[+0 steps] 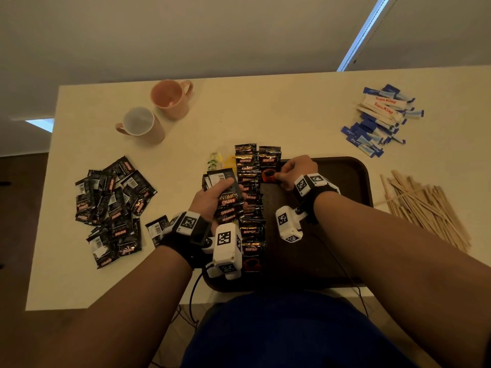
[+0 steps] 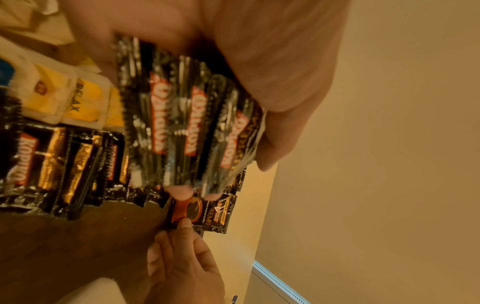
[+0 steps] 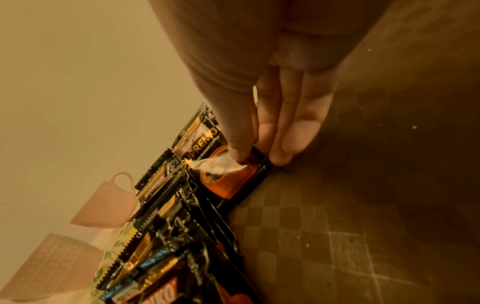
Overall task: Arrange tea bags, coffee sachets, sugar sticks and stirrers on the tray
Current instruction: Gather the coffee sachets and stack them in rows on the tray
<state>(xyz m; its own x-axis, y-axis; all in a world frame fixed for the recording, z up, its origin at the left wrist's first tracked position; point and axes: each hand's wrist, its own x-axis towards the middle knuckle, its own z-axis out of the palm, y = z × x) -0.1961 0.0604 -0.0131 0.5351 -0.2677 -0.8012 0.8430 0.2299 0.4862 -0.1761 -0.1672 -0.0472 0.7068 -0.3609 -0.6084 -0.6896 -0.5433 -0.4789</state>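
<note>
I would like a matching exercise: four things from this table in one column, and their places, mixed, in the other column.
Things:
1. sugar sticks
2. wooden stirrers
3. bundle of coffee sachets
4. two mugs

Places:
A. in the left hand
B. table, far left
C. table, far right corner
D. table, just right of the tray

Pairs: 1-C, 2-D, 3-A, 4-B

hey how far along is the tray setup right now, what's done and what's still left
Done: tea bags and one overlapping row of sachets lie along the tray's left side. In hand: the right hand pinches a sachet starting a second row; the left hand holds a stack. Left: the loose sachet pile, sugar sticks and stirrers, all on the table.
</note>
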